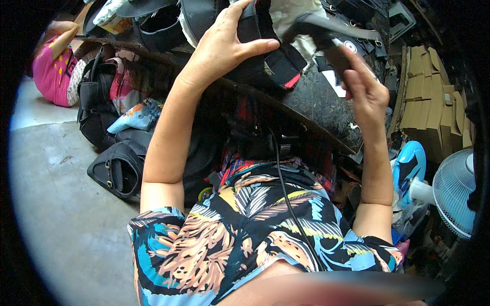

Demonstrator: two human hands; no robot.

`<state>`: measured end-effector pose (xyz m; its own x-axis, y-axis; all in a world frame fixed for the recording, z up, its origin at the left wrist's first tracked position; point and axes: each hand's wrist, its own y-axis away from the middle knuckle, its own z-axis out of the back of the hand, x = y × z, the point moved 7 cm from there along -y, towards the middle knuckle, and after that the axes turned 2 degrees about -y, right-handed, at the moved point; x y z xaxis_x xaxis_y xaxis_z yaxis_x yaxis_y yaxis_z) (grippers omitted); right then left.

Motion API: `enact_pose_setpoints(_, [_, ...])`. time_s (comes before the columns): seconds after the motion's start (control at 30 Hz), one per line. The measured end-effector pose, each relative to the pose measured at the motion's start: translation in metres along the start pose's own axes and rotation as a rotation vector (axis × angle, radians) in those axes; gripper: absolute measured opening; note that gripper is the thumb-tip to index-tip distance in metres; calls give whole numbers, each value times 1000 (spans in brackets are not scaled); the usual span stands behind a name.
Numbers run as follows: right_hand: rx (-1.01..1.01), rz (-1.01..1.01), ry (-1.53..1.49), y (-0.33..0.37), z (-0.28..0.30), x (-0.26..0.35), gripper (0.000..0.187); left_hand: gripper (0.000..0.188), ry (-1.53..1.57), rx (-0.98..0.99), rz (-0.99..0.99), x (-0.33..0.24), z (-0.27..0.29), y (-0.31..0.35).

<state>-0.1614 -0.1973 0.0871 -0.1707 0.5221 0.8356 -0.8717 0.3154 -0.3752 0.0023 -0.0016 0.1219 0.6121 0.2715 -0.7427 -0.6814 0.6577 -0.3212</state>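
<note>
My left hand (224, 48) grips a black bag (252, 28) at the table's near edge, fingers over its top and thumb stretched along its side. A strip of red edging shows at the bag's lower corner. My right hand (365, 89) is wrapped round the dark handle of a hammer (337, 56), raised over the table to the right of the bag. The hammer's head is smeared by motion. Beneath it, whitish crumpled material and a white slip (334, 83) lie on the dark worktable (326, 115).
More black bags (161, 28) line the table at upper left; others (120, 168) are piled on the floor. Black straps with buckles (357, 18) lie at the far right. Cardboard pieces (426, 97) and a fan (457, 191) stand at right. Another person in pink (56, 76) sits at far left.
</note>
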Motion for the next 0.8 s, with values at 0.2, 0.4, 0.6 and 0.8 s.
enact_pose_setpoints(0.2, [113,270,528,1,-36,5,37,71,17,20,-15,-3,-1,0])
enact_pose_setpoints(0.4, [-141,183,-52,-5,8,15,34,71,-21,14,-5,0,-1,0])
enact_pose_setpoints(0.6, [15,227,524,-8,-30,11,37,70,-63,5,-30,3,-1,-7])
enact_pose_setpoints(0.8, [-254,148,-81,9,18,0,34,72,-127,-24,-57,4,-4,-3])
